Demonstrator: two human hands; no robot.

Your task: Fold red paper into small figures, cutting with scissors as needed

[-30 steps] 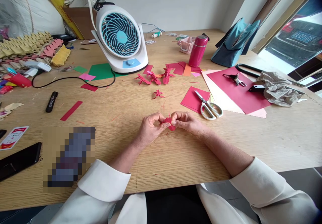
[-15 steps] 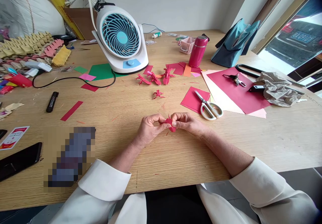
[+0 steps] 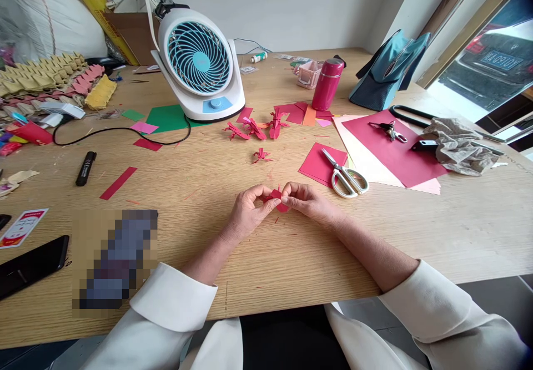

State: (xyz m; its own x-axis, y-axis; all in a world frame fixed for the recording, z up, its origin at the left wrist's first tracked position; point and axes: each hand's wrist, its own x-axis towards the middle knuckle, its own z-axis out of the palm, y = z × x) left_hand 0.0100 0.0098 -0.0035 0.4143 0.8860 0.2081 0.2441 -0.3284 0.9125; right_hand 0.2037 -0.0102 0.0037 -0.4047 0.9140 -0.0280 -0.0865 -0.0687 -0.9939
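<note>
Between my two hands is a small red folded paper figure (image 3: 283, 207), pinched just above the table; thin points stick up from its far end. My left hand (image 3: 252, 208) closes thumb and fingers on its left side. On its right side, my right hand (image 3: 307, 201) grips it between thumb and forefinger. The fingertips cover part of the folds. Beyond the hands lies a small red paper figure with thin legs (image 3: 261, 156). Farther back, several similar red folded figures (image 3: 256, 129) sit in a row.
Scissors (image 3: 348, 178) rest partly on red paper squares (image 3: 318, 162) to the right. A white fan (image 3: 204, 65) and a pink bottle (image 3: 327, 85) stand behind. At left are a black marker (image 3: 86, 168), a red paper strip (image 3: 118, 183) and a phone (image 3: 35, 264). Keys (image 3: 391, 131) lie on red sheets.
Both hands have shifted slightly away from me with the red paper figure, which is turned a little. The right fingers have moved along its edge. Everything on the table stays put.
</note>
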